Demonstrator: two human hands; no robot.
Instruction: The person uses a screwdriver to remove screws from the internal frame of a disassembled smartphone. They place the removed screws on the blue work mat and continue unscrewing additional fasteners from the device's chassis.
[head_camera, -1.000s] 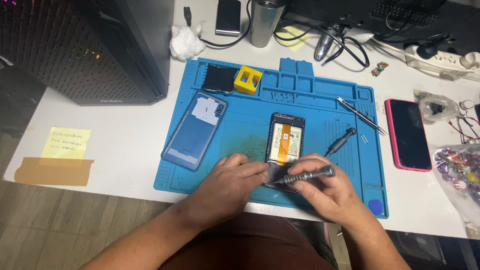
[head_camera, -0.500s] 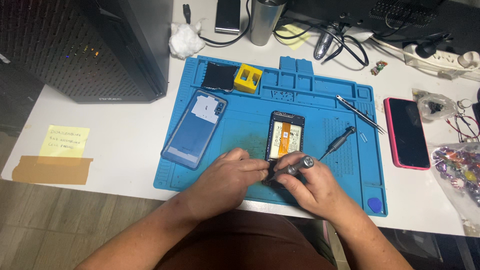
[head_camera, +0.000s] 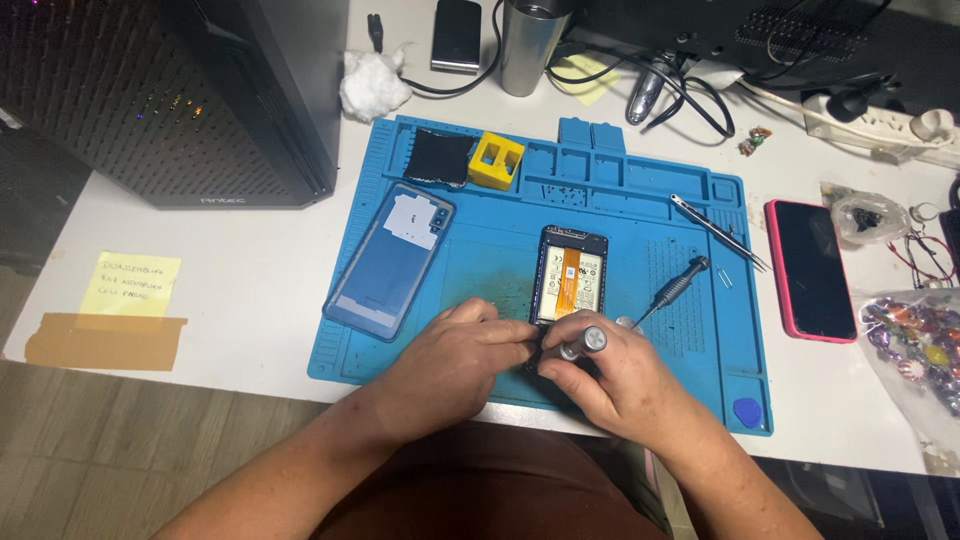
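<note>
While the opened phone (head_camera: 570, 285) is steadied by the left hand (head_camera: 455, 355), a screwdriver (head_camera: 582, 344) is gripped in the closed right hand (head_camera: 610, 385); the back cover (head_camera: 390, 258) lies already removed.

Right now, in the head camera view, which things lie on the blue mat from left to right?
Phone back cover → yellow block → opened phone → spare screwdriver → tweezers → blue pick.

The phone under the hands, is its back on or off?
Off: the phone shows its battery and orange ribbon; a blue back cover lies apart, leftward.
</note>
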